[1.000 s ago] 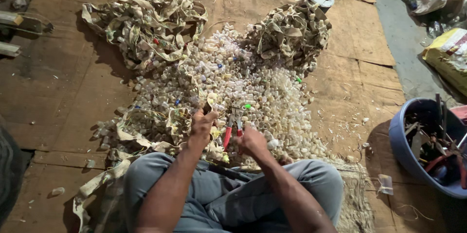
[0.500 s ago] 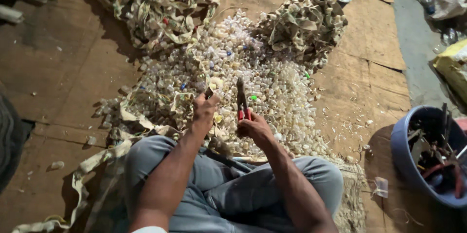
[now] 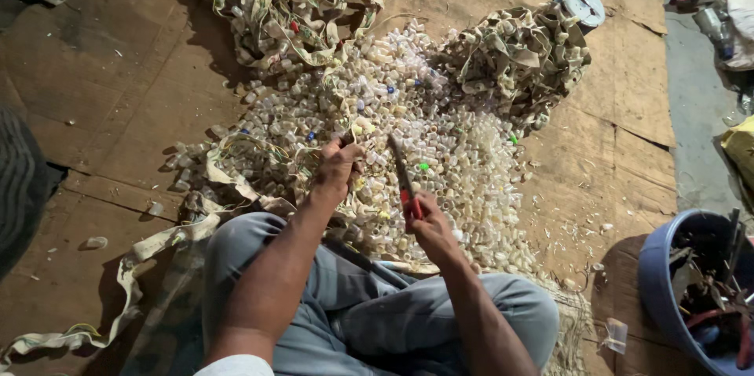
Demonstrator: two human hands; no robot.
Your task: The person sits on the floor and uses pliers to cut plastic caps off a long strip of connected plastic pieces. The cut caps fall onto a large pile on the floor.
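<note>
My right hand (image 3: 428, 228) grips red-handled pliers (image 3: 404, 179) whose dark jaws point up and away from me. My left hand (image 3: 339, 165) is closed on a small piece at the near edge of a wide heap of small pale plastic caps (image 3: 440, 132); what it pinches is too small to tell. Both hands hover above the heap, just beyond my knees in grey trousers (image 3: 369, 305). Two tangled piles of pale strip material lie behind the heap, one at the far left (image 3: 283, 3) and one at the far right (image 3: 518, 62).
Brown cardboard sheets (image 3: 118, 93) cover the floor. A blue tub (image 3: 667, 282) with tools stands at the right. A white round lid (image 3: 583, 3) lies by the right strip pile. A loose strip (image 3: 133, 266) trails at my left. Bottles (image 3: 707, 14) lie at the top right.
My right hand has lifted the pliers so the jaws stand up over the heap. My left hand rose and closed on a piece. The view shifted slightly downward.
</note>
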